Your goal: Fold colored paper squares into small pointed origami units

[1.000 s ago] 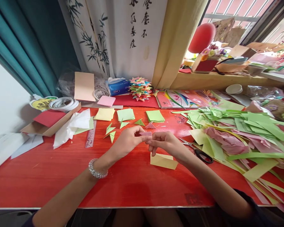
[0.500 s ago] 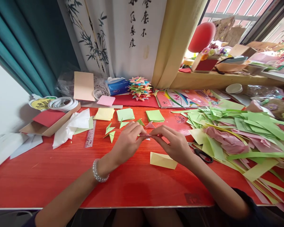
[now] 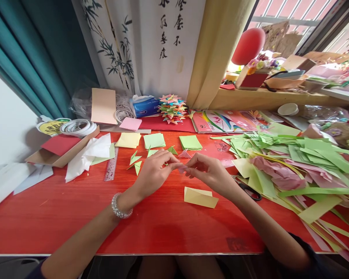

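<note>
A small pink folded paper (image 3: pixel 182 168) is pinched between the fingertips of my left hand (image 3: pixel 157 170) and my right hand (image 3: pixel 208 170), a little above the red table (image 3: pixel 151 228). Its full shape is partly covered by my fingers. Just behind it lies a pink pointed paper piece (image 3: pixel 185 153). Green folded pieces (image 3: pixel 137 167) rest left of my left hand, and a few more show behind its knuckles. Nearer to me, below my right hand, a creased yellow paper (image 3: pixel 200 197) lies half folded.
Stacks of yellow paper (image 3: pixel 128 140), pale green paper (image 3: pixel 154 140) and brighter green paper (image 3: pixel 190 142) lie beyond my hands. At right, scissors (image 3: pixel 250 191) sit beside a heap of paper strips (image 3: pixel 302 155). A clear ruler (image 3: pixel 111 164) and a cardboard tray (image 3: pixel 61 162) are at left.
The pink paper has turned from edge-on so that a face of it now shows. My fingers have shifted slightly on it, both hands still together in nearly the same place.
</note>
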The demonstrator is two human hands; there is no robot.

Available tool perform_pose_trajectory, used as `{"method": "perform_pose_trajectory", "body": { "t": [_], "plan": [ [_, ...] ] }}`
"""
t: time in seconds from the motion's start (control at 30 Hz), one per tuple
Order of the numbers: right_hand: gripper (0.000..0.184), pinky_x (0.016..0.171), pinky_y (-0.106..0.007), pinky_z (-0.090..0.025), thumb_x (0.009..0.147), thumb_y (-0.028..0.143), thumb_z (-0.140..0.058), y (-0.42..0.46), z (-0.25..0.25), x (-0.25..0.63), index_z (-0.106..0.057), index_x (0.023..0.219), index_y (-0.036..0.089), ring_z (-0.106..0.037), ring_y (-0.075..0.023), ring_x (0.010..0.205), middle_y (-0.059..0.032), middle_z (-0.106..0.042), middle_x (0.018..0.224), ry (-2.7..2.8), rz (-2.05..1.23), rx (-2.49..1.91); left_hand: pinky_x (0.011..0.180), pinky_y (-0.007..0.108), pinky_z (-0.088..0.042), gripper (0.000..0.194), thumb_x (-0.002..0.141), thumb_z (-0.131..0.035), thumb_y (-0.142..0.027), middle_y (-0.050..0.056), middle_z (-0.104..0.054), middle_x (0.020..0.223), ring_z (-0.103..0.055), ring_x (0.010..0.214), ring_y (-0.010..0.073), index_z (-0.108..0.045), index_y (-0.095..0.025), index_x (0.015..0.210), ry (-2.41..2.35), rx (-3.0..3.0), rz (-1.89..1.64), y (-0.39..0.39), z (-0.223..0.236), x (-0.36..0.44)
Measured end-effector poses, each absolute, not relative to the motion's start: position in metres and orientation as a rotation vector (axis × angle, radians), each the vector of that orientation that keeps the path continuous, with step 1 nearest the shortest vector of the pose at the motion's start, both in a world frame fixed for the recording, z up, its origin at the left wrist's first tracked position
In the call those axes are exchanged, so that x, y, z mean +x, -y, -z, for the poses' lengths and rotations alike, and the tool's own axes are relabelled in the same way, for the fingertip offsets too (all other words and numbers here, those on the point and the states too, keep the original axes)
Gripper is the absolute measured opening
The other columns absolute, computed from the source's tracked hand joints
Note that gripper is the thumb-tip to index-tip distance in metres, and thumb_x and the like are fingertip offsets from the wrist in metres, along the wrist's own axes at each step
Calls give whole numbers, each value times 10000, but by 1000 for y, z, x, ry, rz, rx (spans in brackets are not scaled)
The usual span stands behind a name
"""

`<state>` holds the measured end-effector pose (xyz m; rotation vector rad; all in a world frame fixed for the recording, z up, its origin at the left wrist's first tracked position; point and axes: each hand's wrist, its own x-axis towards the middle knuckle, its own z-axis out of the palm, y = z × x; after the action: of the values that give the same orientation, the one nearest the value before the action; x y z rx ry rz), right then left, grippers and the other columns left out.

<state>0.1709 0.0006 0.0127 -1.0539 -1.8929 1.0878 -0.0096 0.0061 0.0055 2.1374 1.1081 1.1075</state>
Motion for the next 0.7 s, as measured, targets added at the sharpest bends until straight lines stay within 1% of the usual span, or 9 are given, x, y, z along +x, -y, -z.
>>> {"method": "perform_pose_trajectory", "body": {
  "t": [0.1,0.17,0.23,0.4,0.47,0.53,0.6,0.67,0.7],
  "plan": [
    [169,653,-320,-515,780,315,-567,-1,-12,170,-509,717,169,-610,-153,678,-42,-639,751,1728,-1317,-1006,717,286,-406,197,839,-494,-323,6,-618,757,-533,745,148,-616,-189,761,-1098,1948,-1057,-6,-5,-7],
    [170,685,-336,-518,770,301,-577,-1,-9,168,-503,696,167,-615,-158,701,-46,-643,757,1594,-1357,-999,708,276,-413,209,854,-458,-339,14,-619,816,-545,786,152,-601,-190,823,-1071,1824,-1061,-5,-4,-4],
    [165,703,-340,-518,761,288,-583,0,-5,165,-503,684,166,-621,-159,717,-45,-646,773,1496,-1396,-988,695,264,-412,206,854,-452,-344,10,-611,826,-544,786,148,-587,-190,836,-1080,1761,-1088,-4,-3,-2],
    [133,722,-328,-511,765,248,-576,4,1,159,-501,692,165,-628,-150,707,-24,-639,735,1430,-1494,-947,609,247,-381,261,839,-467,-365,-9,-561,675,-486,647,126,-556,-175,684,-1206,1784,-1113,-4,-6,-3],
    [138,718,-317,-509,765,237,-576,4,1,160,-491,681,168,-627,-144,702,-17,-640,721,1384,-1510,-928,638,256,-391,296,849,-436,-385,0,-576,692,-503,669,133,-565,-172,689,-1191,1799,-1076,-6,-10,-5],
    [156,722,-311,-507,758,242,-586,3,0,160,-477,673,173,-626,-134,688,-7,-641,721,1312,-1538,-903,691,268,-406,310,859,-401,-400,16,-608,775,-534,738,145,-596,-175,773,-1138,1799,-1017,-10,-16,-5],
    [174,742,-313,-503,750,261,-602,3,-2,160,-467,679,178,-628,-133,698,-3,-641,734,1249,-1567,-888,708,273,-414,277,837,-442,-404,23,-626,847,-548,782,154,-614,-189,860,-1093,1818,-940,-13,-23,-6],
    [176,756,-323,-503,755,298,-597,2,-5,160,-476,710,178,-632,-141,728,-17,-635,798,1253,-1572,-897,690,273,-423,230,794,-516,-387,20,-637,837,-557,775,159,-628,-195,854,-1077,1847,-880,-18,-32,-8],
    [168,754,-329,-506,762,320,-587,2,-7,161,-494,761,180,-633,-146,743,-30,-625,857,1295,-1554,-912,683,273,-427,211,776,-541,-377,19,-642,811,-563,765,162,-635,-193,822,-1081,1858,-872,-21,-36,-11]
  ]
}}
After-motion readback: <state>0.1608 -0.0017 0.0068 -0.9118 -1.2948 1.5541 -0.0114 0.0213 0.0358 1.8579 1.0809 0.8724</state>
